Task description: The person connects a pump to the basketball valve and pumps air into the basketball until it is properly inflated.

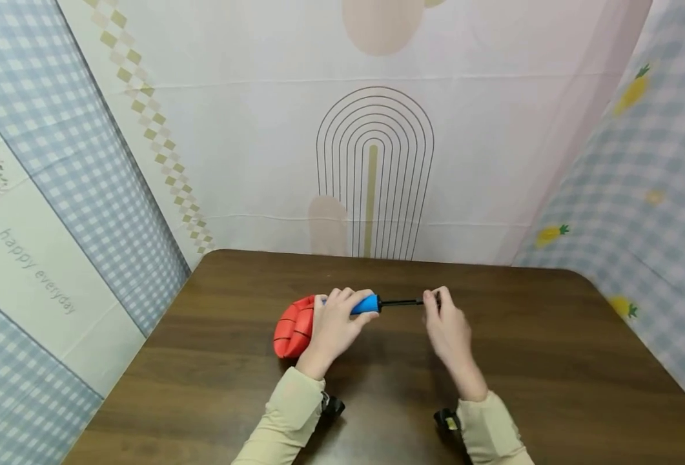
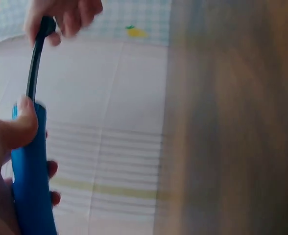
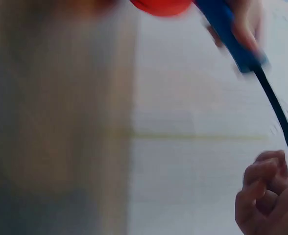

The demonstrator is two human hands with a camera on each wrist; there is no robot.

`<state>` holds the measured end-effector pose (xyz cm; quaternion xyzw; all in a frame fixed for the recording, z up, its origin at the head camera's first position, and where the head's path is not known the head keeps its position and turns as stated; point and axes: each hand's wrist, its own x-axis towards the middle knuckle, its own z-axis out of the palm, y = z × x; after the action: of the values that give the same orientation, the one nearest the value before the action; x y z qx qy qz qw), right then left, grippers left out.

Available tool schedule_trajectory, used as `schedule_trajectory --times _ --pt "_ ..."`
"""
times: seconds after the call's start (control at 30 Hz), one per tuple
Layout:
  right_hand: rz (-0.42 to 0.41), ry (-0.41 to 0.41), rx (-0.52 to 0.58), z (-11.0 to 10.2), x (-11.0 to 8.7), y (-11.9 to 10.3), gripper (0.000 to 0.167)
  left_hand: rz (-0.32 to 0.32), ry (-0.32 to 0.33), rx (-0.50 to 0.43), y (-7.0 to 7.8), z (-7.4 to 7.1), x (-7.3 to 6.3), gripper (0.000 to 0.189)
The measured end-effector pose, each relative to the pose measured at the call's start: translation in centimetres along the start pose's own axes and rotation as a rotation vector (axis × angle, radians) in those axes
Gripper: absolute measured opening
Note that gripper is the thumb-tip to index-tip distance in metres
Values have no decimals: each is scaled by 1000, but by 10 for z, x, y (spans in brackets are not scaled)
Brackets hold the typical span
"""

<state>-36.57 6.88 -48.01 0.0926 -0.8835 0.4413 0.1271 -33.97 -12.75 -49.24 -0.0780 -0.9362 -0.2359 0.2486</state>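
My left hand [image 1: 336, 326] grips the blue barrel of a hand pump [image 1: 368, 303], its thumb lying along the barrel near the rod end in the left wrist view. A thin black rod [image 1: 400, 302] extends out of the barrel to the right. At its far end, my right hand [image 1: 450, 329] holds the black handle [image 2: 48, 25], which its fingers mostly cover. A red, partly crumpled ball with black lines [image 1: 292, 329] sits at the pump's left end, just beside the left hand. Where pump and ball meet is hidden behind that hand.
Underneath is a brown wooden table [image 1: 551, 361] with rounded far corners. A pale patterned cloth [image 1: 249, 161] hangs behind it, and blue checked cloths hang at the left [image 1: 104, 174] and right [image 1: 638, 213]. Each wrist carries a small black camera.
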Motion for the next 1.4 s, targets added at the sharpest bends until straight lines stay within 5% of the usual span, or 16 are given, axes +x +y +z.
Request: schedule_trajectory --times 0.13,0.2,0.43,0.6,0.87,1.13,1.27,1.4 --pt "74 -137 238 20 -7 -2 29 30 30 37 8 6 -5 40" --pt "43 -161 264 24 -8 -5 29 42 34 14 13 9 -7 40" --pt "-120 -8 -169 -1 -3 -9 31 32 -26 -82 11 2 -1 40" --pt "-88 70 -159 -11 -1 -6 21 30 -36 -55 5 1 0 39" --pt "-100 -18 85 26 -10 -16 16 70 15 -35 16 13 -9 39" --pt "-254 101 -230 3 0 -6 23 102 4 -44 7 5 0 38" --pt "-156 135 -184 -16 6 3 30 61 7 -54 -4 1 3 38" --pt "-46 115 -82 -5 4 4 26 58 48 -8 -4 6 0 38"
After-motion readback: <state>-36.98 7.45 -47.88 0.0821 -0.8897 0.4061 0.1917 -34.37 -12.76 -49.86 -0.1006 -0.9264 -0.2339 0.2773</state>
